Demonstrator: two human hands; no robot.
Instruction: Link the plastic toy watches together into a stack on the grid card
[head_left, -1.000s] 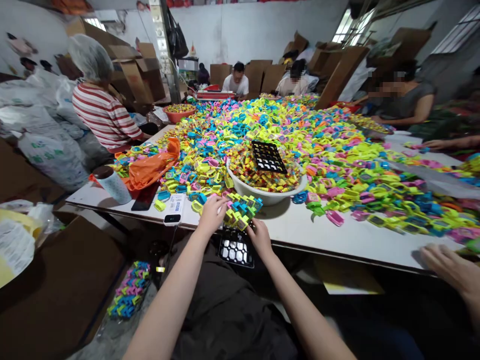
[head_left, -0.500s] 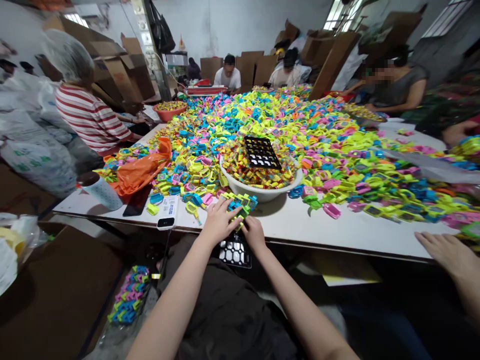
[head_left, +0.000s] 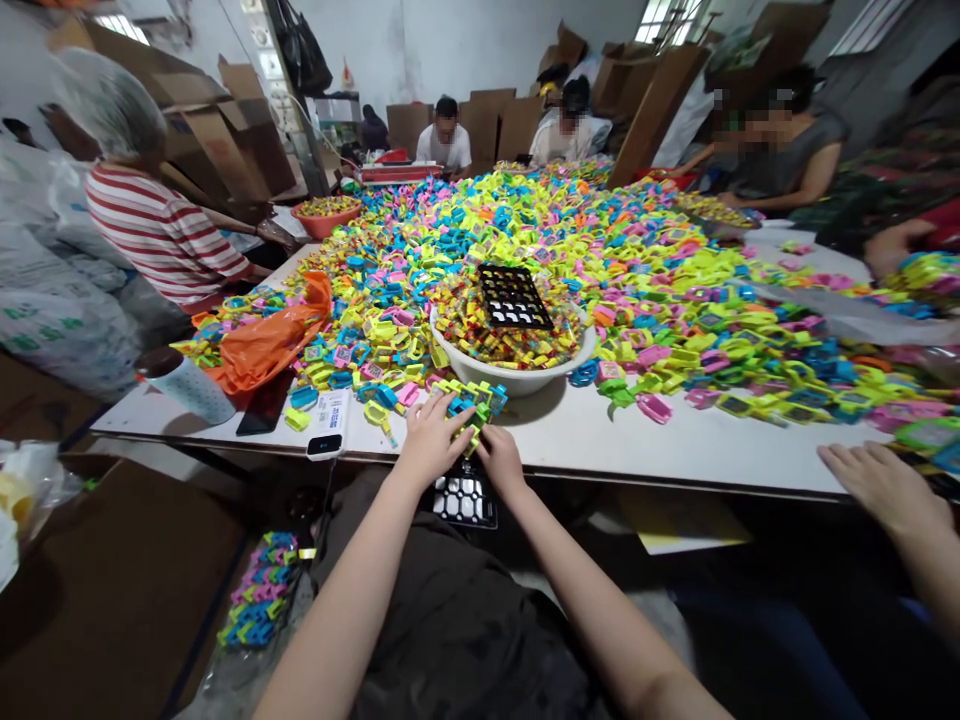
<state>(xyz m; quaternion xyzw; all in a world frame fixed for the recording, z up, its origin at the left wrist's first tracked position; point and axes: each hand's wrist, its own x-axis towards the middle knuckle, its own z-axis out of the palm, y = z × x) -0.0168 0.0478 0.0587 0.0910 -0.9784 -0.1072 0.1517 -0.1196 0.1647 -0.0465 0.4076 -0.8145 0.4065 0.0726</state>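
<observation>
Near the table's front edge, both my hands are at a cluster of yellow-green and blue plastic toy watches (head_left: pixel 486 397). My left hand (head_left: pixel 433 440) lies over the left side of the cluster with its fingers curved around it. From the right, my right hand (head_left: pixel 501 462) presses its bent fingers against the lower end of the same cluster. Just below, a black plastic tray with rounded cells (head_left: pixel 463 500) sits over my lap, partly hidden. Right behind the cluster stands a white basin (head_left: pixel 517 378) full of small yellow and red pieces, with another black tray (head_left: pixel 516 297) on top.
A large heap of toy watches (head_left: pixel 495 220) covers the table (head_left: pixel 637 445). To the left are an orange bag (head_left: pixel 270 340), a tumbler (head_left: pixel 187 385), a phone (head_left: pixel 264 405) and a small white device (head_left: pixel 325 446). A co-worker's hand (head_left: pixel 885 485) rests at the right edge.
The whole view has shifted slightly, so things sit a little further left and higher. My hands stay on the same cluster with hardly any change in grip.
</observation>
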